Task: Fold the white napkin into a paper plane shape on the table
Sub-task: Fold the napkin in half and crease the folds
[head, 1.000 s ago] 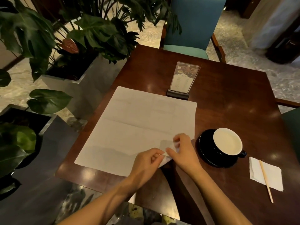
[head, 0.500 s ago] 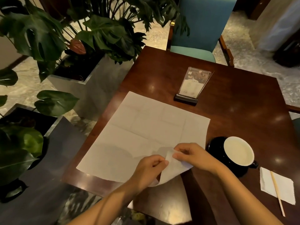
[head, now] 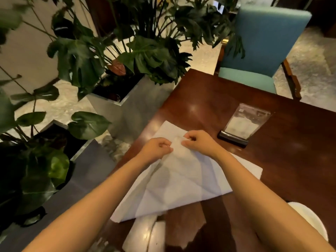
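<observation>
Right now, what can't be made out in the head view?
- Head view: the folded-over corner of the white napkin is covered by the pinching fingers of the left hand and right hand, so where it meets the layer below is hidden.
- Head view: the print on the card stand is motion-blurred.
- Head view: the cup is mostly behind the right forearm.

napkin point(head: 181, 179) on table point(head: 291, 151), card stand point(head: 241, 128) behind-right, chair point(head: 263, 48) beyond
</observation>
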